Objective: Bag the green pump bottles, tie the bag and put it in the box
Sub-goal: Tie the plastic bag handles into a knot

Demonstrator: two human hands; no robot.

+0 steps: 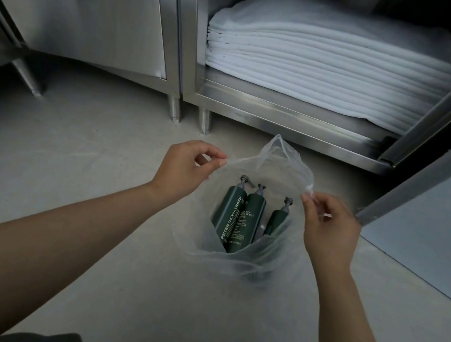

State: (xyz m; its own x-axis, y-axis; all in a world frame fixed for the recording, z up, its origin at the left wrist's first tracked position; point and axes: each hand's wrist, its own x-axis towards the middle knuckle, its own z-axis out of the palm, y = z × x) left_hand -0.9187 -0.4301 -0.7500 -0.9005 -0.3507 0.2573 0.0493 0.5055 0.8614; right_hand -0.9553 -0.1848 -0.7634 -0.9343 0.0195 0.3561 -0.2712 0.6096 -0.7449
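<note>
My left hand (188, 166) has thumb + forefinger pinched on the rim of the clear plastic bag (236, 262), other fingers loosely curled. Right hand (330, 230) does the same on the opposite rim, a twisted bit of film nipped at the fingertips (306, 199). Btwn them the mouth is stretched wide open.

Inside the bag: three green pump bottles (230, 216), two big ones leaning side by side, touching, a smaller one just right of them, pumps pointing away from me. The bag sits on the concrete floor (90, 183), just in front of the steel cabinet (281, 112); a stack of white towels (328, 70) lies on its shelf, above and beyond the bag. No box in view.

Handling, my guess: film is thin, limp, prob slippery, could tear if the load hangs off a fingertip pinch. Bottles are rigid and look fairly heavy together, so they'll slump and swing on lifting. Best to gather the rim into a neck above the pumps, tie there, then carry w/ one hand under the bottom.
</note>
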